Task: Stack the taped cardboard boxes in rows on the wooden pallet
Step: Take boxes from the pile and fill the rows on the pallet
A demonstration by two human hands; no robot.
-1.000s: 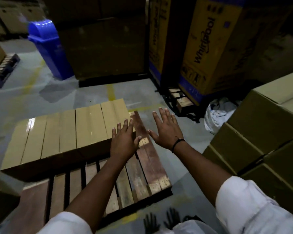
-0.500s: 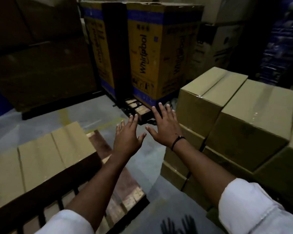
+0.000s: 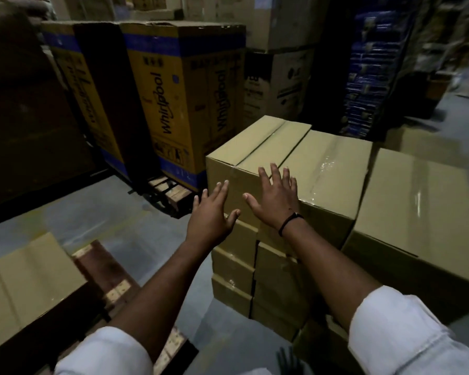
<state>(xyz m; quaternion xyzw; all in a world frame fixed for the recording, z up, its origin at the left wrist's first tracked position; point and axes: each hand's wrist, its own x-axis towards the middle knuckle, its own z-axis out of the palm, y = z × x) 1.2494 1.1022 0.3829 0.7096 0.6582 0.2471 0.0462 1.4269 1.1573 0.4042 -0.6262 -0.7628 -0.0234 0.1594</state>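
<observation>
Head view, hands between pallet and supply stack.

**Progress.** At lower left I see the pallet [image 3: 100,263] carrying one row [image 3: 33,280] of taped boxes laid edge to edge. Bare slats show beside that row at the end nearest me. The rest of the pallet runs out of frame, so I cannot count what is placed. To the right, across a strip of floor [image 3: 136,231], the stack [image 3: 233,269] stands several layers high, with more boxes behind and beside it. I judge the task to be partway through: one row set, many boxes left to move, and the step in hand is fetching the next one.

**Hands.** Both hands are empty, fingers straight and spread, and the two are apart from each other.

**Box relative to hands.**
- The top box [image 3: 257,142], taped along its lid seam, sits at the stack's near left corner.
- The left hand [image 3: 210,215] is in front of its near face, by the left edge.
- The right hand [image 3: 275,201] reaches over the near upper edge, where this box meets its neighbour [image 3: 333,163].
- I cannot tell whether either palm is touching cardboard yet.
</observation>
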